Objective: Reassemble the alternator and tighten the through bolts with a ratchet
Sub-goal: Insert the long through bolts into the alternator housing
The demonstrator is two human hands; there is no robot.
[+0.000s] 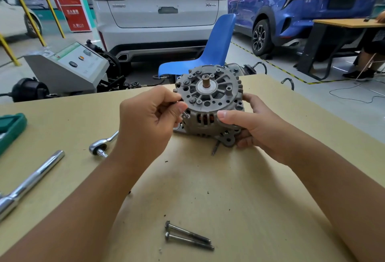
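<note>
Two cars — a white one (159, 7) at 12 o'clock and a blue one (295, 5) at 1 o'clock — stand on the workshop floor beyond a tan table (218, 178), with a blue chair (212, 51) just behind its far edge and a grey machine (68, 65) at 10 o'clock. The alternator (210, 103) stands on the table at 12 o'clock, shaft end up. The right hand (256, 124) grasps its right side, thumb across the housing. The left hand (150, 120) has its fingers curled, pinching a through bolt (185, 114) at the housing's left edge. Another bolt (215, 148) lies against the alternator's near foot. Two loose bolts (188, 235) lie side by side at 6 o'clock. At 9 o'clock lie a ratchet (100, 147) — its handle hidden behind the left wrist — a long chrome bar (31, 182) and a green tool case (10, 128).
</note>
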